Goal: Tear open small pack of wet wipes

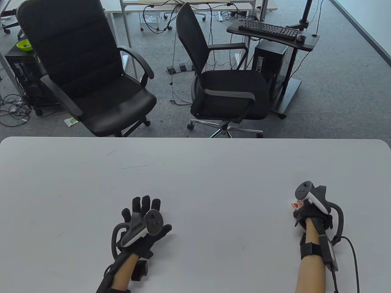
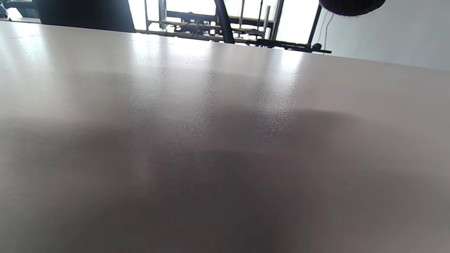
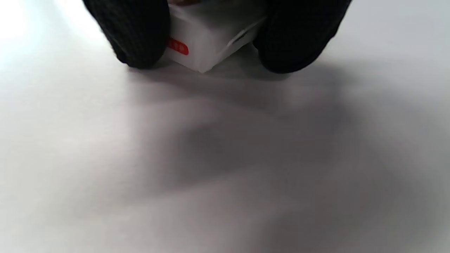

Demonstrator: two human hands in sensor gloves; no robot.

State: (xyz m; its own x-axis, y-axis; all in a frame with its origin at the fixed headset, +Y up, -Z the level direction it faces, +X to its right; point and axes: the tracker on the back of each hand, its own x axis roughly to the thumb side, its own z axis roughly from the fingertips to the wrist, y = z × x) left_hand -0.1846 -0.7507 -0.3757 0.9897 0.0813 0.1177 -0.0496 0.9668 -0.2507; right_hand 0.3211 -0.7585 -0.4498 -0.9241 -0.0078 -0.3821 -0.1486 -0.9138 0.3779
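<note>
A small white pack of wet wipes [image 1: 297,205] with red print lies on the grey table [image 1: 195,171] at the right, mostly hidden under my right hand [image 1: 308,210]. In the right wrist view the pack [image 3: 207,42] sits between two black gloved fingers [image 3: 135,31], which grip its sides while it touches the table. My left hand [image 1: 143,218] rests flat on the table at the left, fingers spread, holding nothing. The left wrist view shows only bare table [image 2: 225,140].
Two black office chairs [image 1: 91,76] [image 1: 226,88] stand beyond the table's far edge. A keyboard stand [image 1: 272,30] and a computer tower stand further back on the carpet.
</note>
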